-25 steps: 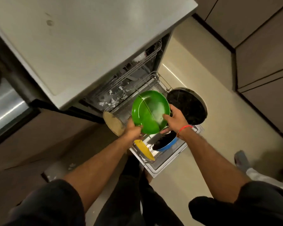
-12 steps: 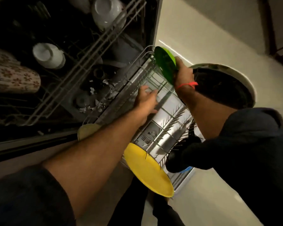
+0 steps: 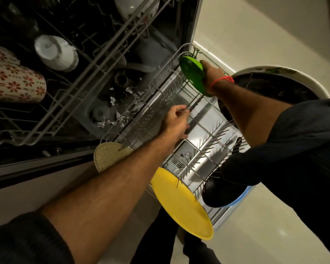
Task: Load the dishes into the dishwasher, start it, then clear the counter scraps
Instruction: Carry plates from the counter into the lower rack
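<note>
Right hand: our fingers curl round the round green plastic plate, upright at the wire lower rack's far corner.
Left hand: our fingers pinch a rack wire.

lower rack | holds: green plate, yellow plate, beige plate, dark bowl

The plate in my right grip is bright green, and a red-orange band circles that wrist. Lower in the grey wire rack stands a yellow plate, beside a black bowl rimmed in light blue. A tan speckled disc sits at the rack's near corner. Above, a cream mug carries red flowers, next to a plain white cup. My sleeves are dark.
</note>
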Available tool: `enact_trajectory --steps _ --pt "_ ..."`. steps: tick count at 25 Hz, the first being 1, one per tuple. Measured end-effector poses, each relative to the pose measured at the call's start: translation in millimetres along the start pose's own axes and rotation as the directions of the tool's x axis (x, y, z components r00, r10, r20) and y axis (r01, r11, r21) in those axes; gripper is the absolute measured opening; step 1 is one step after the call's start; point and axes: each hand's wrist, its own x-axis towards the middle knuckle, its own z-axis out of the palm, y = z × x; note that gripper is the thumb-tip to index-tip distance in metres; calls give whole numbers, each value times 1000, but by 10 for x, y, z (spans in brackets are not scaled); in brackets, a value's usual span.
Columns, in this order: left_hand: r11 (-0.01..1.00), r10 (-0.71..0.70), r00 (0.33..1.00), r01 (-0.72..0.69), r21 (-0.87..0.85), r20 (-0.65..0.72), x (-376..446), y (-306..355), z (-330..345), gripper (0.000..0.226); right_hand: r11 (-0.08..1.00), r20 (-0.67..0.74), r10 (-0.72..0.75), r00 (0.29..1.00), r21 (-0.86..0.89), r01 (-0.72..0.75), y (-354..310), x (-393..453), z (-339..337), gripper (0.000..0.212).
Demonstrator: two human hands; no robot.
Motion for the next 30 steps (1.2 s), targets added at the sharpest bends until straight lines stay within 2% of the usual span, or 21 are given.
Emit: enact_trajectory --steps 3,4,7,9,11,13,16,19,22,24,30 --pt "1000 4 1000 -5 -22 -17 -46 -21 -78 27 1000 56 31 998 -3 -31 16 -121 -87 77" --pt "1000 8 1000 -8 -28 -22 -87 -27 -104 27 999 16 30 999 15 -30 47 -206 -97 76" --pt "998 22 998 -25 -54 -59 -315 -49 -196 22 987 -239 -4 971 154 42 158 -588 -20 66" --pt "997 26 995 -33 -70 -96 -566 -73 -266 23 962 -317 21 948 265 67 155 -979 34 55" --pt "995 40 990 -51 -84 -136 -946 -72 -379 24 933 -264 -25 964 339 117 -4 -1456 54 47" --pt "992 63 982 -81 -98 -179 -1434 -47 -514 22 896 -132 -159 978 398 199 -261 -1955 70 48" --pt "982 115 951 -153 -111 -288 -2267 -43 -751 21 847 -29 -310 950 445 290 -727 -2702 26 47" --pt "966 175 887 -238 -97 -427 -3285 -99 -1141 19 774 -5 -441 898 504 383 -1477 -3675 -225 33" --pt "942 231 789 -327 -71 -569 -4230 -269 -1638 20 677 30 -565 825 588 442 -2203 -4510 -376 29" --pt "927 220 726 -364 -93 -651 -4691 -405 -1962 21 632 56 -635 770 611 476 -2595 -4884 -398 27" --pt "812 91 475 -544 -210 -875 -5853 -833 -2999 18 533 159 -813 560 591 606 -3909 -5905 -310 27"
